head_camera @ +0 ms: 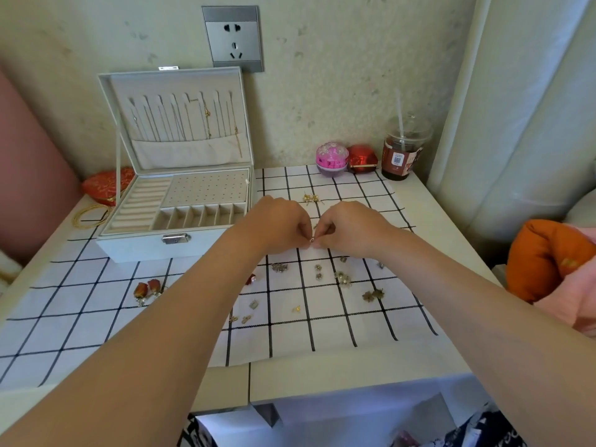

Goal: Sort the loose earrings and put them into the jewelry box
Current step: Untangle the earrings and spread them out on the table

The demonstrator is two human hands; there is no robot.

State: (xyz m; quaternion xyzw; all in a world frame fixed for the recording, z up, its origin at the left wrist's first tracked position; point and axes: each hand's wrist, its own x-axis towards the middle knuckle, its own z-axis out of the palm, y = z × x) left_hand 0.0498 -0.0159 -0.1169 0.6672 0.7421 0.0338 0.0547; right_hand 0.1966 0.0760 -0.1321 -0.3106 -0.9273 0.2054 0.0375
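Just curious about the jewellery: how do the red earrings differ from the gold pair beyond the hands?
The red earrings look bulkier and darker; the gold pair is pale and slighter. The red earrings lie in front of the jewelry box, the gold pair to its right. Both rest on the checked cloth.

Mottled wall (338, 75), grey socket (233, 38)

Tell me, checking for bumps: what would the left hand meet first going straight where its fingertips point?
Probably the right hand, fingertip to fingertip: the left hand faces it, a small metallic earring pinched between.
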